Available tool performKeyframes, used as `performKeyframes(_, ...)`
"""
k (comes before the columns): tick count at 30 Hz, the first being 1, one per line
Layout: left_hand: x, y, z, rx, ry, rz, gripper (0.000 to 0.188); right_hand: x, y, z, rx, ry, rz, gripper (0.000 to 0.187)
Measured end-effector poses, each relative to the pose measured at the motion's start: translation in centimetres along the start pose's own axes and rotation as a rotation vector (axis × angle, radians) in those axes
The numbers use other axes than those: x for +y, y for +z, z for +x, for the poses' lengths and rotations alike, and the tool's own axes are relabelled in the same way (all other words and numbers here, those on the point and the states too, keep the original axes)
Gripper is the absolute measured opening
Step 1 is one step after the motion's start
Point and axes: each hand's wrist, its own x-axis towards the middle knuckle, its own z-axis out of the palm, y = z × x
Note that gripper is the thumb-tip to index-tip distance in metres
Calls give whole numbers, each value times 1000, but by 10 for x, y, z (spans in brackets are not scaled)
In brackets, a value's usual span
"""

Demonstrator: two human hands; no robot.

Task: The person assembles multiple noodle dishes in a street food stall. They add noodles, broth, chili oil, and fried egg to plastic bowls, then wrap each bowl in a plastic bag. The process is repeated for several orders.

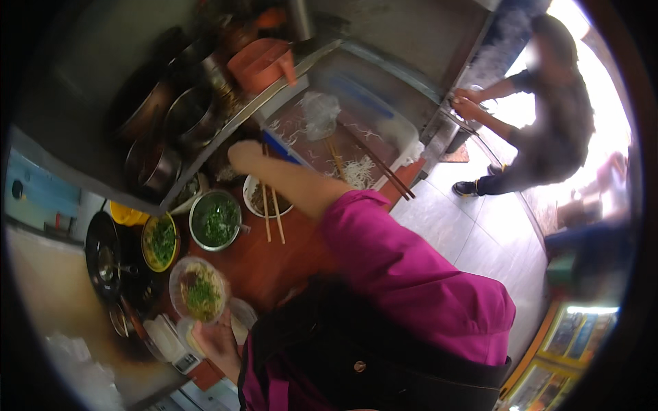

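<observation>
Red-brown tabletop (271, 264), steel bowl (211, 248) of chopped greens (216, 220), white bowl (247, 197) beside it, translucent tub (407, 131)

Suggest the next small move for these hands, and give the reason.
Probably draw the right hand back toward the clear bowl, avoiding the light chopsticks near its forearm. The left hand holds that bowl, its food topped with chopped greens, while the right hand is stretched out by the shelf edge; whether it grips anything is hidden.

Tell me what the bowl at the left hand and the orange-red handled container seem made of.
Bowl at the left hand: probably clear plastic, smooth; its wall looks translucent. Container: likely moulded plastic, dull; its colour is even and its handle matches.
</observation>
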Motion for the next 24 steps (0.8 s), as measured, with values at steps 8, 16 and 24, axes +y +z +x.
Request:
performKeyframes(8, -19, 24, 45, 1, -58, 13, 62, 37, 4, 42, 335, -100, -158, 26)
performKeyframes(16, -20, 55, 93, 19, -148, 40, 54, 47, -4, 32, -152, -329, -149, 19)
performKeyframes(24, -18, 56, 140, 12, -200, 25, 39, 75, 21, 38, -311, -413, 434, 17)
